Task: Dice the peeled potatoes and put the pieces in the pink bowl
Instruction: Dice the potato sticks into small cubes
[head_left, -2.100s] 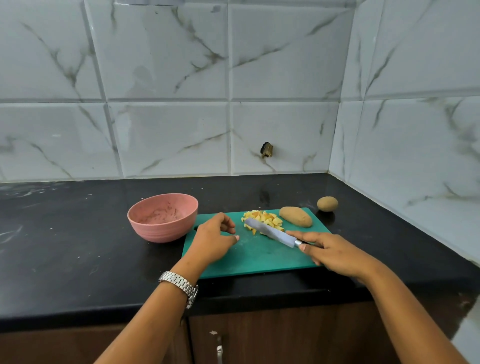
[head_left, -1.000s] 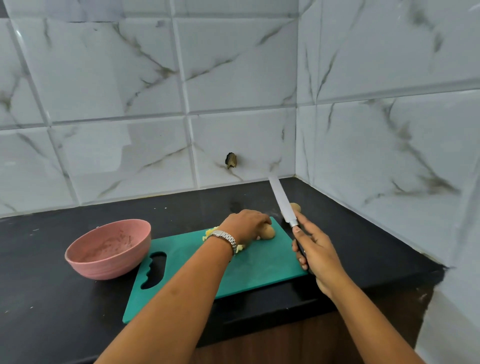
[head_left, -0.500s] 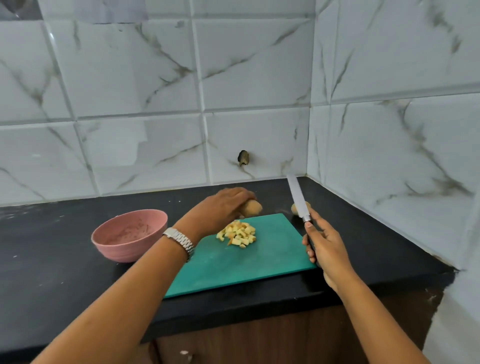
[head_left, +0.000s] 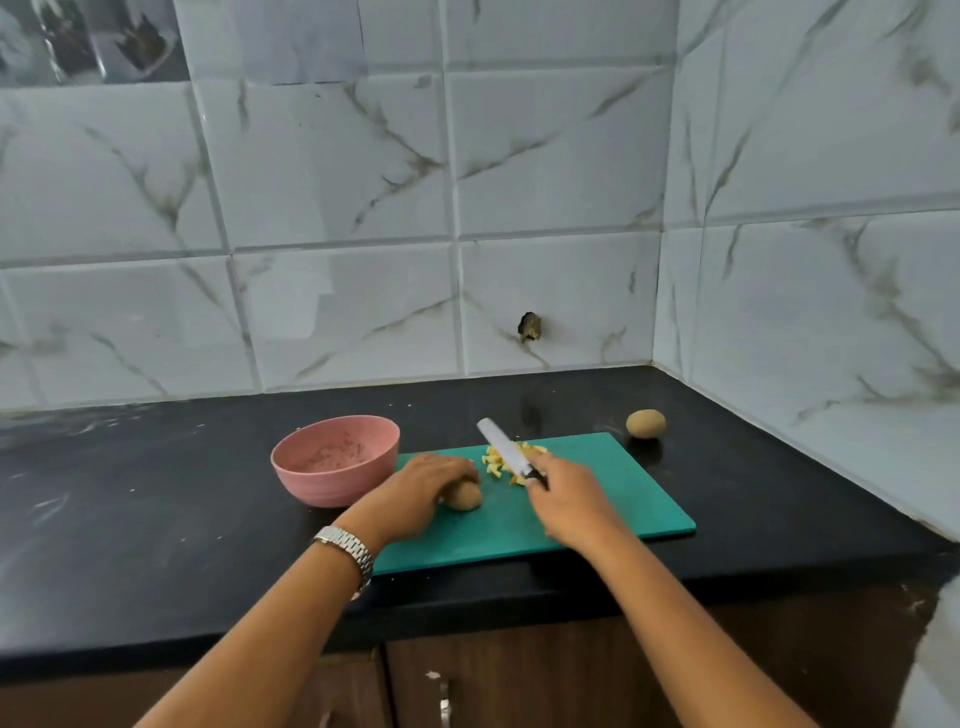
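While my left hand (head_left: 415, 491) clamps the potato (head_left: 466, 497) and my right hand (head_left: 566, 499) grips the knife (head_left: 501, 447), its round side could roll mid-cut.

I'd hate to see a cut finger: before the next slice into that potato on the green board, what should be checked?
1. The potato lies on the green board, with the left hand holding it: ok.
2. The right hand grips the knife by its handle: ok.
3. Blade lined up over the potato: not ok, it hangs over the diced pieces.
4. The left fingers are apart from the blade: ok.
5. Flat, steady side of the potato down: cannot tell, the hand covers it.
6. The pink bowl stands beside the board: ok.
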